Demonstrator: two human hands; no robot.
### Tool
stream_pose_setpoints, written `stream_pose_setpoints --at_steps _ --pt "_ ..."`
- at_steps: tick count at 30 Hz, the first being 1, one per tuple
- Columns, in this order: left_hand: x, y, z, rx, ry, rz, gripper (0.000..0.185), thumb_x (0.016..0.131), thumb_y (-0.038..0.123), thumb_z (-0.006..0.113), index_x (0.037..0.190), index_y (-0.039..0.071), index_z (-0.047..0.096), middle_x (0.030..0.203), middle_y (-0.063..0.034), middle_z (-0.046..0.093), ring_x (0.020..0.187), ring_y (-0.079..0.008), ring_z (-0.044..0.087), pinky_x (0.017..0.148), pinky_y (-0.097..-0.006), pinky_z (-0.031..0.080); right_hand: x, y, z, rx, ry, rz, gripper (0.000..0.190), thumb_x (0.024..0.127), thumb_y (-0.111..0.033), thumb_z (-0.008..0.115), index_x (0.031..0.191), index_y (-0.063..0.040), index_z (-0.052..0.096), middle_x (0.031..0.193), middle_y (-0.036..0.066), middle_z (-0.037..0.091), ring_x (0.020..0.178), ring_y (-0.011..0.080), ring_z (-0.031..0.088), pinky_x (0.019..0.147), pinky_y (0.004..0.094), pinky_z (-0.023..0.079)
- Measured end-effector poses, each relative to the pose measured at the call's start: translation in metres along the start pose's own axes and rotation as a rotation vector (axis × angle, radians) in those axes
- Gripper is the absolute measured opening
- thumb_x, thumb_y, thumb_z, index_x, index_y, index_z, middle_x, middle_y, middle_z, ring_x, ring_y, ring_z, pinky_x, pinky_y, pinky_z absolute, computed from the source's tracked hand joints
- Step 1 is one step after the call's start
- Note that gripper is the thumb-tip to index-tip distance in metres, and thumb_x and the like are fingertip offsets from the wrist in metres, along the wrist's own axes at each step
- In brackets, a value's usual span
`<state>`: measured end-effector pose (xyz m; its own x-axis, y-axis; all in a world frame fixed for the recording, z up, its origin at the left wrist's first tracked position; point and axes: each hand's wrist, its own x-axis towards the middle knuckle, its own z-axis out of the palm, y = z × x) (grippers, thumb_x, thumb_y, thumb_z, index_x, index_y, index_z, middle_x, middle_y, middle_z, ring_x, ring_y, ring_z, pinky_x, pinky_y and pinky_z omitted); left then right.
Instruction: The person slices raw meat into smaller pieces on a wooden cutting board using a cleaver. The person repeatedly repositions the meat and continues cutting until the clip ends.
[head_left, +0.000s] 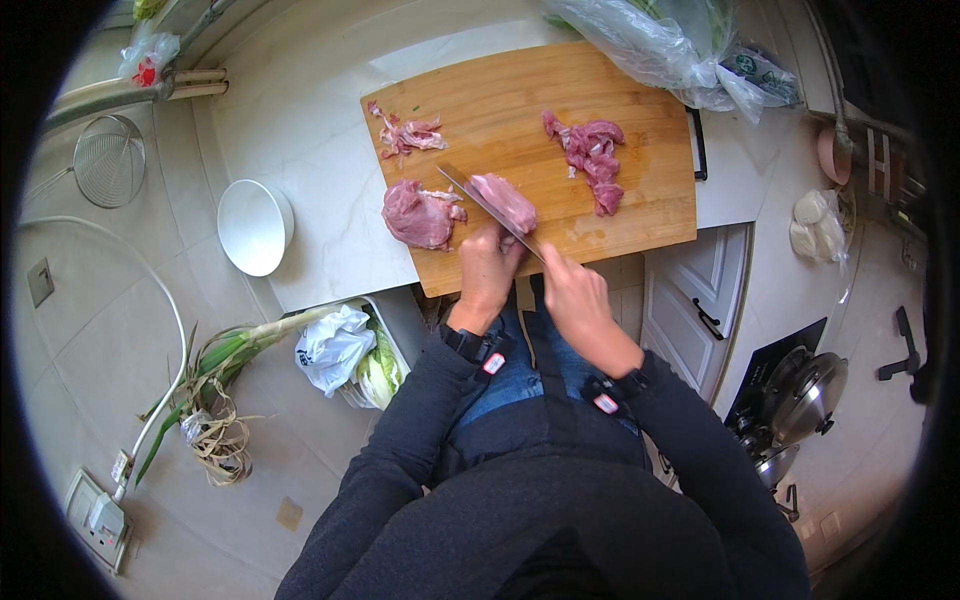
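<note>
My right hand is closed round the handle of a kitchen knife, whose blade points up and left across the wooden cutting board. Against the blade's right side lies a piece of raw meat. My left hand is at the near end of this piece, fingers bent against it beside the blade; the fingertips are partly hidden. A larger chunk of raw meat rests to the left of the knife. Pale trimmings lie at the board's upper left, and cut strips of meat at its right.
A white bowl stands left of the board. Plastic bags with greens touch its far right edge. Below the counter at left are a bin of cabbage and leeks. Metal pots stand on the right, near a cabinet door.
</note>
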<state>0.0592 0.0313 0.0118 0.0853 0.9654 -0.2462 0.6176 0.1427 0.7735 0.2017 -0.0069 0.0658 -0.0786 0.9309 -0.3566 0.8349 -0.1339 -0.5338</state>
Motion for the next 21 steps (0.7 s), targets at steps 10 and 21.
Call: stream_pose_setpoints --at_steps 10,21 --pt "0.007 0.000 -0.009 -0.260 0.019 -0.150 0.016 0.094 0.008 0.061 0.105 -0.003 0.064 0.069 -0.0174 0.069 0.056 -0.0252 0.069 0.050 -0.0356 0.053 -0.019 0.028 -0.007 0.154 0.050 0.047 0.011 0.098 -0.012 0.055 0.104 -0.003 0.055 0.076 0.026 0.064 0.073 0.0460 0.063 0.060 0.0533 0.046" --pt "-0.004 -0.002 0.007 0.284 -0.138 -0.020 0.015 0.087 0.019 0.063 0.091 0.008 0.072 0.075 -0.0239 0.066 0.072 -0.0429 0.066 0.065 -0.0524 0.052 -0.004 0.007 -0.007 0.055 0.031 0.057 0.016 0.099 -0.015 0.052 0.110 -0.003 0.054 0.074 0.027 0.063 0.072 0.0472 0.063 0.060 0.0563 0.048"
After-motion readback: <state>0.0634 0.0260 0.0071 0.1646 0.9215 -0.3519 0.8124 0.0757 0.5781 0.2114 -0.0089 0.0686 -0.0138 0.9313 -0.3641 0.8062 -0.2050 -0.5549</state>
